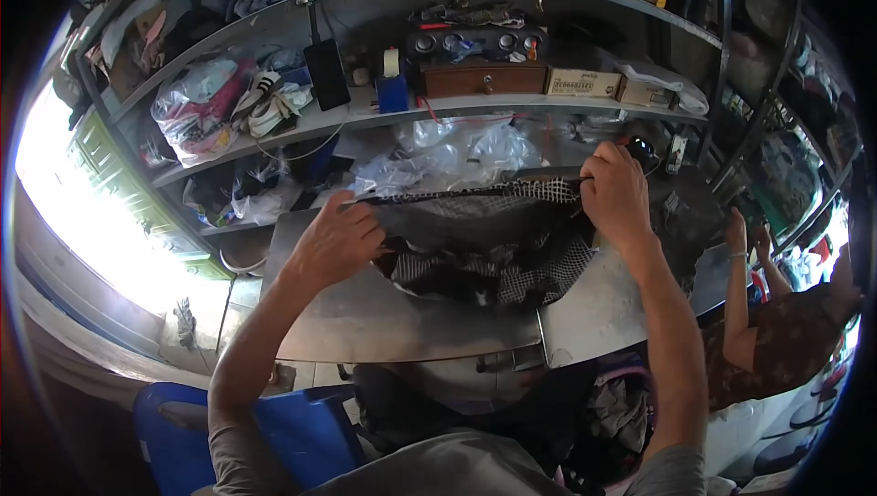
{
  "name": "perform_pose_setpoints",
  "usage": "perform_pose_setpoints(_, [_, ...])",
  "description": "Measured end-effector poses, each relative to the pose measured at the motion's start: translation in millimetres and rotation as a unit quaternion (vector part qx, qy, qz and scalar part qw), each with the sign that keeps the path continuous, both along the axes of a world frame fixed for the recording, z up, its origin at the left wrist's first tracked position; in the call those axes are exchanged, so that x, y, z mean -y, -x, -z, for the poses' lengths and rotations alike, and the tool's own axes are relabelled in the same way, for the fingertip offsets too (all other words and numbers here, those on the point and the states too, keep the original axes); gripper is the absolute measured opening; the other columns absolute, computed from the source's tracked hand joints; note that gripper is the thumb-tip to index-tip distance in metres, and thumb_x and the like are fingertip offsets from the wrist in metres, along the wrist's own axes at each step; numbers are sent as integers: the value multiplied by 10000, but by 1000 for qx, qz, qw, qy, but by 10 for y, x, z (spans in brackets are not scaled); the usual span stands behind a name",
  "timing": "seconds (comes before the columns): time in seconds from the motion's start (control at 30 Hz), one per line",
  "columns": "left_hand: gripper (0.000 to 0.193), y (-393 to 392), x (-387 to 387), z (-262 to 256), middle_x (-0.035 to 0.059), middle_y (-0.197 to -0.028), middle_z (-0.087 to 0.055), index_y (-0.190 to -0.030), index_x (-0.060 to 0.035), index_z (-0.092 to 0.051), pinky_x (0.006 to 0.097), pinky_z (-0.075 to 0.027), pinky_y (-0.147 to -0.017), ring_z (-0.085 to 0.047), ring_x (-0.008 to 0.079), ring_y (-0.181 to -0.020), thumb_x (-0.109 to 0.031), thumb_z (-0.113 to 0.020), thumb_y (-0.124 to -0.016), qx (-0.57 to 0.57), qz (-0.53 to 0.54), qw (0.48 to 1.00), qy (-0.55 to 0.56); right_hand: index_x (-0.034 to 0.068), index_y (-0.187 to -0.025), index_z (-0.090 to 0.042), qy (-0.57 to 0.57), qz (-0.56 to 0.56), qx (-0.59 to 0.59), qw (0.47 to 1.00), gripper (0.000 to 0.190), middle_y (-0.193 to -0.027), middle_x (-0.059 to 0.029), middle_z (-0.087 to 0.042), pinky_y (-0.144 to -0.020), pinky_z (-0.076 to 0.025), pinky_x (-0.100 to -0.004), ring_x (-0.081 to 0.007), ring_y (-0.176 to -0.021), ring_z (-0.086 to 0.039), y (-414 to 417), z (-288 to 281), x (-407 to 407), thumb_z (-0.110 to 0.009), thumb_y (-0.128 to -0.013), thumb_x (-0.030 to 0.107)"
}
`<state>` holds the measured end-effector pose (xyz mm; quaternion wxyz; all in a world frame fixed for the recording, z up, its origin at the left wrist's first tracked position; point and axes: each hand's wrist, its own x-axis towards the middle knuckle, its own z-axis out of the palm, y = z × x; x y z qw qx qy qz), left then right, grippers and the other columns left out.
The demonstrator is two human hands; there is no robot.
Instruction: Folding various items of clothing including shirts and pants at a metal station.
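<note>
A black and white patterned cloth garment [479,242] is stretched between my two hands above a metal-topped table [411,331]. My left hand [346,239] grips one end of its upper edge. The other end of that edge is pinched in my right hand [616,191], held a little higher. Between them the fabric sags, showing a dark inside and a netlike white pattern on its lower part. Most of my fingertips are hidden by the backs of the hands and the cloth.
Shelves behind the table hold clear plastic bags [473,146], a brown wooden drawer [483,79], a tape roll on a blue holder [392,92] and a black tablet-like device [327,75]. A blue plastic chair [308,434] stands at lower left. Another person [774,345] is at the right.
</note>
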<state>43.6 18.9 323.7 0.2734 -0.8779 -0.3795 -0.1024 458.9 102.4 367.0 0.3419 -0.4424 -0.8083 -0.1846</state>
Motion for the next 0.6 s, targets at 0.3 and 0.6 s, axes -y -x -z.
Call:
perform_pose_setpoints(0.3, [88,-386,49,-805,32,-753,-539,-887,-97,-645,393,-530,-1087,-632,214,-891,-98,-690,-812,-26,204,977,-58,121,-1497,-570,347,-302,202,864,646,-1259,-158,-692,-1209,-295,-571,-421,-1163,-633,645,1708,355,-686,-971,477])
perform_pose_setpoints(0.6, [129,864,681,-690,11,-1169,-645,-896,-140,-724,473,-462,-1105,-539,267,-1333,-117,-755,-773,-21,-36,996,-77,110,-793,-681,88,-268,176,943,246,-880,-32,-697,-1167,-396,-509,-263,-1086,-665,6,-92,749,-802,-836,321])
